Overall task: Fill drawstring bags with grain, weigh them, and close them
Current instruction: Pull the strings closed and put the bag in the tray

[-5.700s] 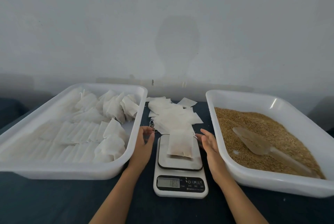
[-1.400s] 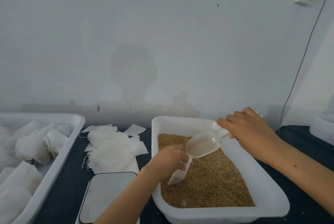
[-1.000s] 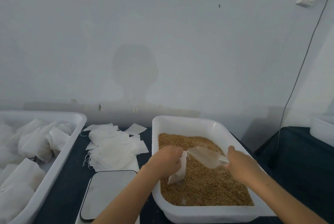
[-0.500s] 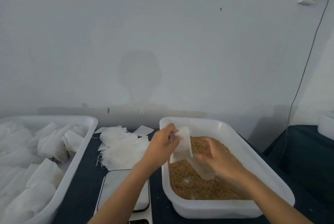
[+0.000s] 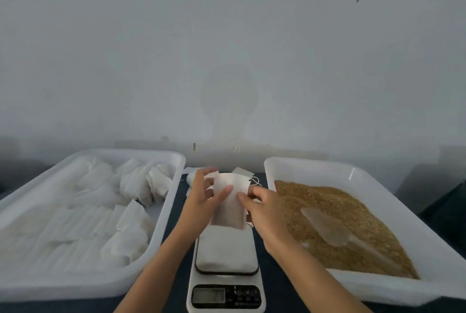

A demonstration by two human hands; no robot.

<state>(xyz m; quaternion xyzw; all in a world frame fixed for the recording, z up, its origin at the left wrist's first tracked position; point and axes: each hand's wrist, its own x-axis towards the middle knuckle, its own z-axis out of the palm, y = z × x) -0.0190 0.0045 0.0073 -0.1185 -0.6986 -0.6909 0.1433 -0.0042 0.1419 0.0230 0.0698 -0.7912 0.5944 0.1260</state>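
Both hands are raised over the scale, and one white drawstring bag (image 5: 230, 199) is held between them. It is pinched by the left hand (image 5: 201, 198) along its left edge, thumb in front and fingers curled behind near the mouth; its right edge is gripped by the right hand (image 5: 262, 205), thumb laid across the front of the fabric. The bag is held upright, tilted slightly, its bottom edge just above the far end of the scale's platform (whether they touch cannot be told). Thin drawstring loops (image 5: 254, 181) are seen at the bag's upper right corner.

A white digital kitchen scale (image 5: 226, 275) is set on the dark table (image 5: 274, 285) between two white plastic trays; its display is too blurred to be read. The left tray (image 5: 161, 222) is filled with white bags, some plump and others laid flat in rows. The right tray (image 5: 302, 165) is filled with brown grain (image 5: 335, 201), and a translucent scoop (image 5: 327, 227) is laid on the grain, handle toward the near right. Behind the held bag, part of a pile of empty bags (image 5: 191, 176) is visible on the table by the pale wall (image 5: 227, 60).
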